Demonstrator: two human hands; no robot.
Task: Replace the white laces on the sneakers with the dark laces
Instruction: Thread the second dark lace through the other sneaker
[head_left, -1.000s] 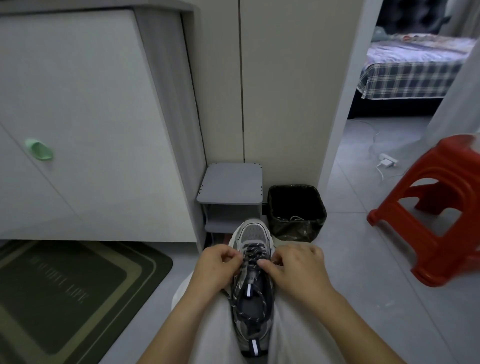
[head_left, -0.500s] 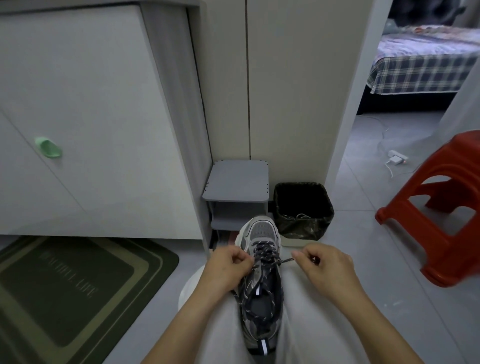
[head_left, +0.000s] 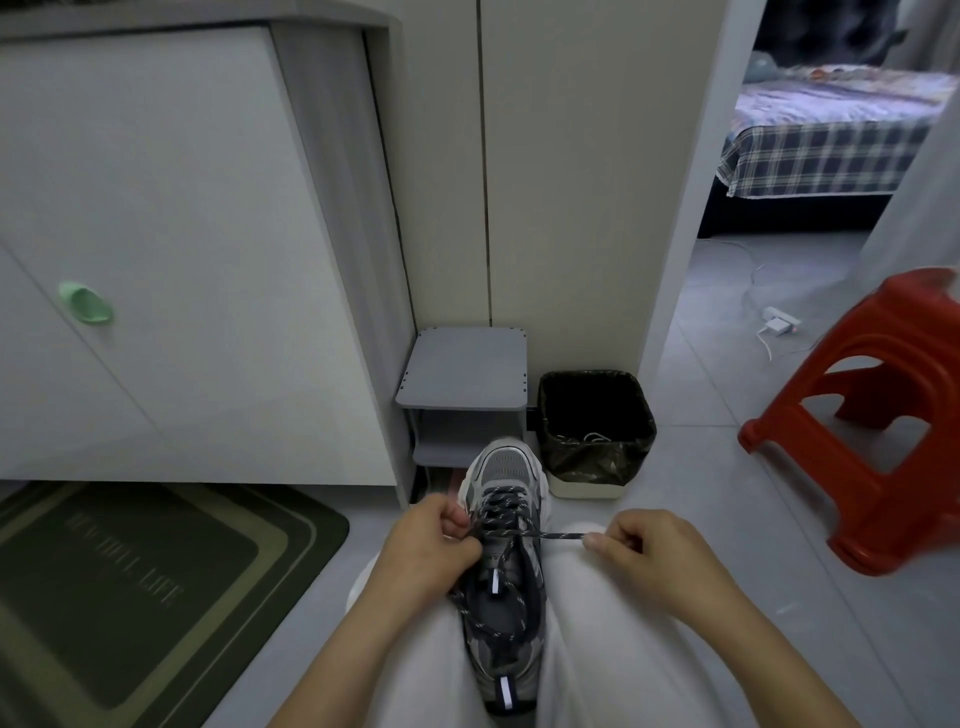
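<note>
A grey sneaker (head_left: 506, 470) lies wedged between my knees, toe pointing away from me. A dark speckled lace (head_left: 501, 517) crosses its upper eyelets, and loose lengths of it curl over the tongue. My left hand (head_left: 431, 551) grips the shoe's left side at the eyelets, thumb by the lace. My right hand (head_left: 649, 551) pinches one end of the dark lace and holds it taut, stretched out to the right of the shoe. A white lace lies inside the bin (head_left: 595, 415).
A small grey shelf unit (head_left: 462, 369) stands against the wall just beyond the shoe's toe. A red plastic stool (head_left: 883, 410) is on the right. A green doormat (head_left: 130, 592) lies at left under a white cabinet (head_left: 171, 249). A doorway at right opens onto a bedroom.
My right hand has pulled the lace end out to the right, away from the shoe, drawing it taut. My left hand stays on the shoe's left side.
</note>
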